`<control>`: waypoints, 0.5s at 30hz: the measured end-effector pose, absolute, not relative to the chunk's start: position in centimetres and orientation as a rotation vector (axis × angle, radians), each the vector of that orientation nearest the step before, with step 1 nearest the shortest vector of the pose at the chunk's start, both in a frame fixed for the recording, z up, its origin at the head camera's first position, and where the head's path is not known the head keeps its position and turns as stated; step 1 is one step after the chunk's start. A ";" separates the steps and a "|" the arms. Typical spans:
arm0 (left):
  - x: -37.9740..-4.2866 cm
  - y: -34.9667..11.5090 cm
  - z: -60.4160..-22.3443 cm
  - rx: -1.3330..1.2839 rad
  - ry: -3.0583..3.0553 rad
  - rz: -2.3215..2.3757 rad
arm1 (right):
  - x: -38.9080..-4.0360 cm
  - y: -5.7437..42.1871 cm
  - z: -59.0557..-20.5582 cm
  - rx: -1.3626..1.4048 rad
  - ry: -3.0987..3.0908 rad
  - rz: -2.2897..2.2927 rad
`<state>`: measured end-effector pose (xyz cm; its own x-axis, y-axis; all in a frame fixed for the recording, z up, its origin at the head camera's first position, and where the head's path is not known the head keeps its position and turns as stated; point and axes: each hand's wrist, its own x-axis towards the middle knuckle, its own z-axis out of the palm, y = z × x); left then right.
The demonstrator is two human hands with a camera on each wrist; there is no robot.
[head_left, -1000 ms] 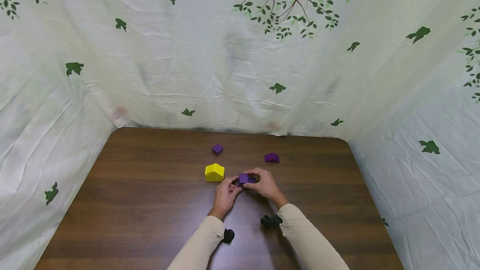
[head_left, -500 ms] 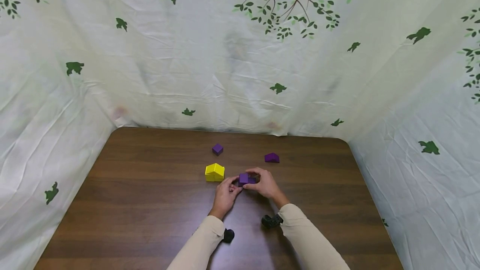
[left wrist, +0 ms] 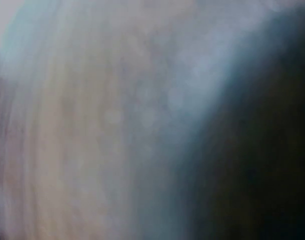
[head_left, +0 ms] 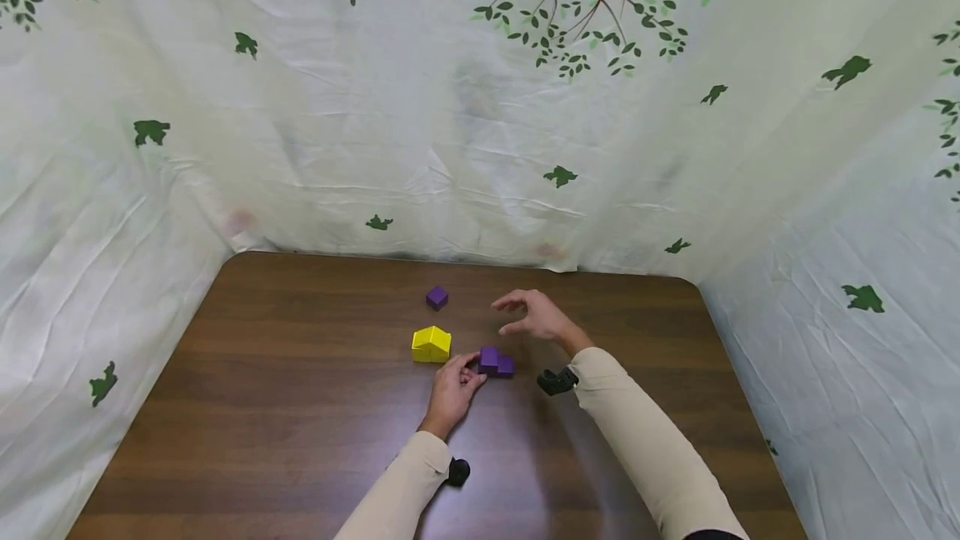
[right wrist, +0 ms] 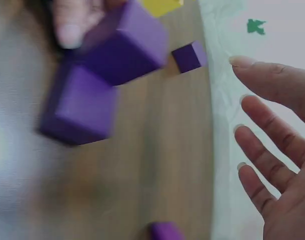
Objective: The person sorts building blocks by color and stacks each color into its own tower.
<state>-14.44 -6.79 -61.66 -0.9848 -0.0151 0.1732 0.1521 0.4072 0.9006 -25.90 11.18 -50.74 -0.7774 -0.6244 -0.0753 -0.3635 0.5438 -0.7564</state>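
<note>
My left hand point(head_left: 448, 397) holds a purple block point(head_left: 488, 359) by its left side, thumb in front and index finger behind. A lower purple block point(head_left: 506, 367) sits against its right side; both show large in the right wrist view, with left fingertips point(right wrist: 70, 35) at the taller one. My right hand point(head_left: 538, 317) is off the blocks, thumb and fingers spread, holding nothing. Beneath it in the head view, a purple piece is hidden; the right wrist view shows part of a purple piece point(right wrist: 165, 231) at its bottom edge. The left wrist view is mostly blur.
A yellow house-shaped block form point(head_left: 431, 345) stands left of the purple pair. Farther back lies a small purple cube point(head_left: 437, 298). The brown wooden table point(head_left: 300, 407) ends at a white leaf-printed cloth point(head_left: 465, 215) behind and at both sides.
My right hand has let go of the lower purple block and moved away toward the back right, over where the purple wedge lay. The left hand stays in place.
</note>
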 end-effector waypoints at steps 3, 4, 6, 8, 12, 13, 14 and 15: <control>-14.6 -7.1 -61.7 -0.121 -2.511 -1.626 | -27.9 9.2 -50.0 -0.857 2.426 -1.028; -14.6 -7.2 -61.8 -0.119 -2.516 -1.626 | -28.5 8.5 -49.8 -0.867 2.412 -1.014; -14.6 -7.2 -61.6 -0.114 -2.516 -1.636 | -29.7 7.1 -49.8 -0.888 2.391 -0.977; -14.6 -7.3 -61.5 -0.103 -2.522 -1.644 | -30.6 5.7 -49.9 -0.914 2.382 -0.919; -14.4 -7.2 -61.3 -0.103 -2.544 -1.654 | -31.9 3.2 -50.8 -0.967 2.399 -0.790; -14.3 -7.2 -61.4 -0.106 -2.551 -1.649 | -32.2 2.6 -51.0 -0.979 2.404 -0.762; -14.2 -7.2 -61.4 -0.108 -2.556 -1.647 | -32.4 2.1 -51.3 -0.992 2.408 -0.743; -14.2 -7.2 -61.4 -0.115 -2.560 -1.640 | -32.7 1.5 -51.5 -0.995 2.409 -0.730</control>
